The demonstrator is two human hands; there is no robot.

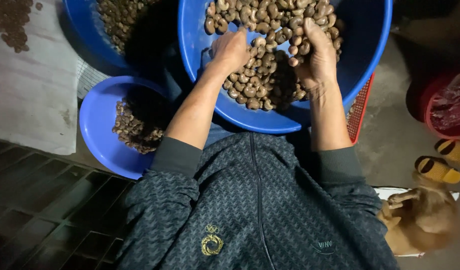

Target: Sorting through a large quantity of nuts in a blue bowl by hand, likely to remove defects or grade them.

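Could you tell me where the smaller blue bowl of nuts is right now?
The smaller blue bowl sits low on the person's left, beside the left forearm and below-left of the large blue basin.

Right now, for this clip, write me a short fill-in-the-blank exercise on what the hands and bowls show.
1. Both hands, the left hand and the right hand, are in the pile of nuts inside a large ____ basin.
2. The small bowl of nuts lies on the person's ____ side.
3. A ____ mesh basket sticks out from under the large basin.
4. The striped slippers are black and ____.

Missing words: blue; left; red; yellow
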